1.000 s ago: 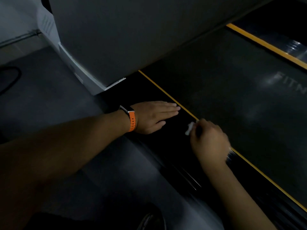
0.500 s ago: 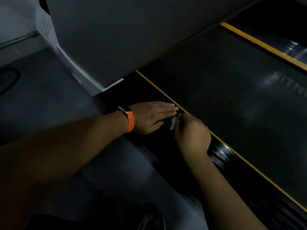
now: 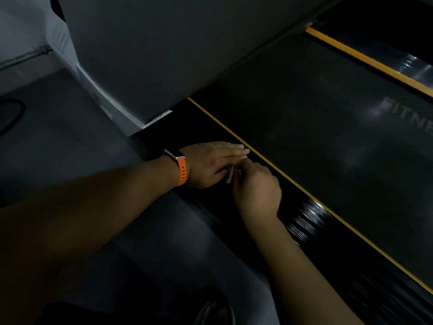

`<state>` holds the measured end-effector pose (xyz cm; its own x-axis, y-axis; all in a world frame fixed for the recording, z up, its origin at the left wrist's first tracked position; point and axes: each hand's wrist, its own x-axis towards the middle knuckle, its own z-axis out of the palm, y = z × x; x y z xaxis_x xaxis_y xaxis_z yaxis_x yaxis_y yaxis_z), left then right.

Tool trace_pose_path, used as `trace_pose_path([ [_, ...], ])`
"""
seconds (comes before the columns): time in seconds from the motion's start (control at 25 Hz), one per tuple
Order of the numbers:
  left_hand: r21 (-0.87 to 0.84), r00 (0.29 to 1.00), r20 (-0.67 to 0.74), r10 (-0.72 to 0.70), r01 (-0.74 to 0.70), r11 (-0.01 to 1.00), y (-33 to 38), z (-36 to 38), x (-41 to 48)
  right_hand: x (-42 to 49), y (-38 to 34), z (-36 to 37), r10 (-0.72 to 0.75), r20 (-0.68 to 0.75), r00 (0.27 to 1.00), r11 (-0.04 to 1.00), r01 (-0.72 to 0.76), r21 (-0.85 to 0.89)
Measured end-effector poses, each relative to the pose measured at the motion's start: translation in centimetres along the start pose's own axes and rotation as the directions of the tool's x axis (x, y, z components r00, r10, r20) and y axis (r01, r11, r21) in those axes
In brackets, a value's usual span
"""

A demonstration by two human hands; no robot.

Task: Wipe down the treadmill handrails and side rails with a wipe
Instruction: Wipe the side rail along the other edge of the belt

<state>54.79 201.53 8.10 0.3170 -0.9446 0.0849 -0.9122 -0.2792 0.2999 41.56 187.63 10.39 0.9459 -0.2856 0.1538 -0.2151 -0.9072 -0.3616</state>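
The treadmill's near side rail (image 3: 311,221) is a glossy black ribbed strip with a yellow line along its inner edge. My left hand (image 3: 210,163), with an orange watch strap at the wrist, lies flat on the rail, fingers straight and together. My right hand (image 3: 256,188) is closed on a small white wipe (image 3: 230,175) and presses it on the rail right against the left hand's fingers. Most of the wipe is hidden under the fingers.
The dark running belt (image 3: 316,137) with faint "FITNE" lettering lies beyond the rail, and the far rail (image 3: 375,62) has its own yellow line. A grey motor cover (image 3: 152,55) rises at the back. Grey floor (image 3: 58,148) is at left, a shoe tip (image 3: 215,310) at bottom.
My right hand has slid the wipe up along the rail toward the left hand and now meets its fingers. The left hand has stayed flat in place.
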Motion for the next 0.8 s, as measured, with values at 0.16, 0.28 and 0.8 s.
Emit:
trace_pose_path([
  [0.16, 0.020, 1.000, 0.005, 0.017, -0.017, 1.000, -0.2, 0.1, -0.1, -3.3, 3.6, -2.0, 0.057, -0.033, 0.998, 0.997, -0.058, -0.044],
  [0.28, 0.047, 0.999, 0.009, 0.034, -0.034, 0.998, -0.4, 0.2, -0.2, -8.3, 7.4, -5.2, 0.242, -0.041, 0.969, 0.970, -0.241, 0.019],
  [0.8, 0.048, 0.998, -0.023, 0.058, -0.057, 0.997, -0.4, 0.2, -0.3, -8.3, 5.7, -3.7, 0.090, -0.081, 0.993, 0.994, -0.094, -0.049],
])
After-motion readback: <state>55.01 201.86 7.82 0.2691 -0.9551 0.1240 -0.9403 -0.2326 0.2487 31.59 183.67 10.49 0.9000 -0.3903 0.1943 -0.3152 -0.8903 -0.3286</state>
